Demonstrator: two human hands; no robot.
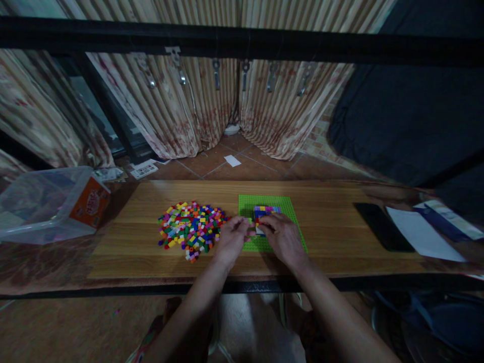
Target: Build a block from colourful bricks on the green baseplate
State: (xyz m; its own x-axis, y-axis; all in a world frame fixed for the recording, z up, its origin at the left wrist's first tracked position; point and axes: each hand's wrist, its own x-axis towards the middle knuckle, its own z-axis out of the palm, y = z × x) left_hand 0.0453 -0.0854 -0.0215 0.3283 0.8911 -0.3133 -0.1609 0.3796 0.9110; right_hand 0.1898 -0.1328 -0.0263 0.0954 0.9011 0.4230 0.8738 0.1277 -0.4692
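A green studded baseplate [247, 200] lies on the wooden board, with a low block of coloured toy bricks [267, 208] built on it. My left hand [232, 238] is over the plate's left edge, thumb and fingertips pinched together; whatever they grip is too small to make out. From the right, my right hand [283, 236] reaches across the plate. Its thumb and forefinger are closed against the near left part of the brick block, and its palm hides some of the bricks. Left of my left hand spreads a loose pile of small multicoloured bricks [192, 227].
The wooden board [124, 237] spans the table. A clear plastic tub [41, 201] with an orange label stands at the far left. To the right lie a dark phone-like slab [383, 227] and white paper [423, 234]. A black bar [242, 43] crosses above, hung with metal clips.
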